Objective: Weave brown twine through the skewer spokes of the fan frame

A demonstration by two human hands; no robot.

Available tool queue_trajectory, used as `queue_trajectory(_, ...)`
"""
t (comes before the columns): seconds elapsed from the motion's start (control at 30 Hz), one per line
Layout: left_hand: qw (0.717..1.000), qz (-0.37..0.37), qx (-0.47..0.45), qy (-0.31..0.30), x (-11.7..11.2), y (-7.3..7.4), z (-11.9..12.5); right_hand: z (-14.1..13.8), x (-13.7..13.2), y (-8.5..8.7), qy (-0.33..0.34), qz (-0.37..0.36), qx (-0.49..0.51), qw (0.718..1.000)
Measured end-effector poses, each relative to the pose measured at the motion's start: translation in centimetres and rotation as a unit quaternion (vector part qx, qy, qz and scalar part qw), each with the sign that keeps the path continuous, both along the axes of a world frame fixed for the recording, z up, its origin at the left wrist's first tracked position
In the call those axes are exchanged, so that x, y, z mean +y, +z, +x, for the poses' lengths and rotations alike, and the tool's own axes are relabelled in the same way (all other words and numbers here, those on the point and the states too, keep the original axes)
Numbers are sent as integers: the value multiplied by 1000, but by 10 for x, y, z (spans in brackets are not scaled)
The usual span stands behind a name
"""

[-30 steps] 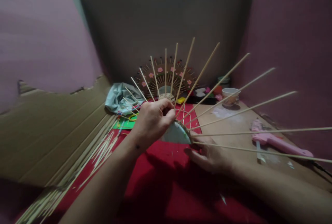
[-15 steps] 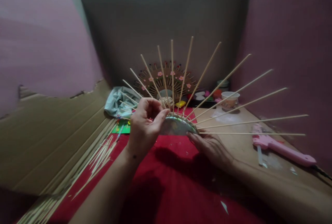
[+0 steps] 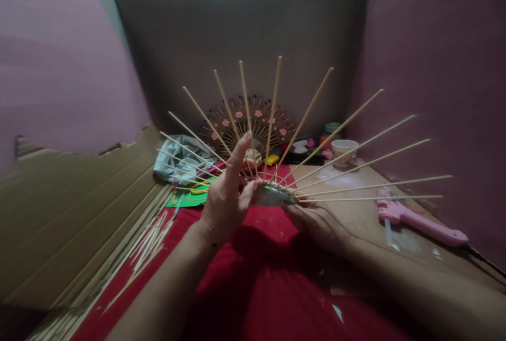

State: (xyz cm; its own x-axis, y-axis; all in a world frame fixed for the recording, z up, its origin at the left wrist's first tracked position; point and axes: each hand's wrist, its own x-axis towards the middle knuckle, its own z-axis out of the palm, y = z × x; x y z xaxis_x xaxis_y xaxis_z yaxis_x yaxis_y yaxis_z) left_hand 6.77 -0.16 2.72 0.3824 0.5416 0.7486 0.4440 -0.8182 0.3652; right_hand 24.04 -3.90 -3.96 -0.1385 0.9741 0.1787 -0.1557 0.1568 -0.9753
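Note:
I hold a half-disc (image 3: 272, 196) with several long wooden sticks (image 3: 356, 147) fanning out from its rim, above a red cloth (image 3: 276, 283). My left hand (image 3: 227, 196) touches the disc's left edge with thumb and lower fingers, its index finger stretched straight up. My right hand (image 3: 316, 222) supports the disc from below on the right, fingers pressed under its edge.
A finished stick fan with pink flowers (image 3: 253, 125) leans on the back wall. A pink glue gun (image 3: 415, 220) lies on the cardboard at right, a paper cup (image 3: 343, 151) behind it. Loose sticks (image 3: 146, 241) and corrugated cardboard (image 3: 71, 209) lie left, near a crumpled cloth (image 3: 176, 154).
The stick fan has turned flatter and lifted a little toward the wall. My left hand has opened from a curled grip, its index finger now pointing up. My right hand stays under the disc.

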Motion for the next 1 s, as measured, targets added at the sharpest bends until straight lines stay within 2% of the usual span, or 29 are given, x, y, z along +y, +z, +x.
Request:
queue_trajectory(0.23, 982, 143, 109, 59, 7, -2, 1, 7, 5, -8, 7, -19, -27, 999)
queue_trajectory(0.33, 971, 171, 151, 74, 4, -2, 1, 7, 5, -9, 12, -23, -27, 999)
queue_trajectory(0.43, 967, 198, 131, 92, -2, -1, 0, 5, 5, -10, 19, -22, -5, 1000)
queue_trajectory(0.57, 975, 179, 78, 103, -5, -1, 1, 4, 4, -9, 33, -24, 37, 998)
queue_trajectory(0.67, 980, 151, 83, 98, -4, -3, 2, 3, 4, -8, 24, -23, 28, 999)
queue_trajectory(0.83, 978, 144, 53, 140, 0, -11, 3, 1, 2, -3, 17, -39, 30, 999)
queue_trajectory(1.0, 966, 189, 113, 135, 4, -15, 4, 5, 0, -1, -1, -34, -17, 999)
